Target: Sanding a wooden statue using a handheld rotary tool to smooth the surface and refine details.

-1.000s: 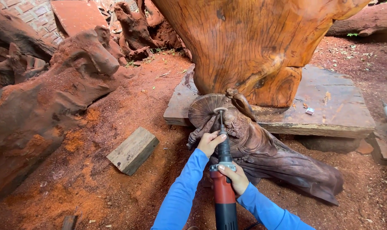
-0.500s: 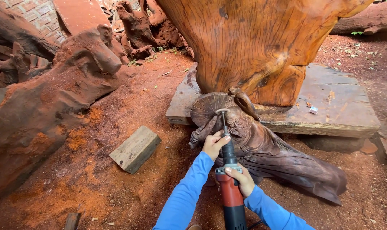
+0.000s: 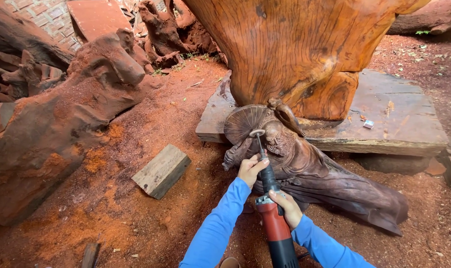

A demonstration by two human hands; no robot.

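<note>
- Gripping the grinder (image 3: pixel 274 218), both hands are closed on its body: the left hand (image 3: pixel 252 169) is wrapped round the black neck, the right hand (image 3: pixel 286 207) round the red housing.
- The grinder is held over the carving (image 3: pixel 330 178), with its small disc (image 3: pixel 257 133) at the carved fan near the figure's head.
- The carving lies on sawdust, leaning against a slab (image 3: pixel 399 119) under a large trunk (image 3: pixel 305 49).
- The grinder is judged rigid and moderately heavy; a two-handed hold, neck and housing, is suited.
- The carving is judged heavy and hard, with thin raised detail that could chip.
- A block (image 3: pixel 161 170) lies well apart, to the left.
</note>
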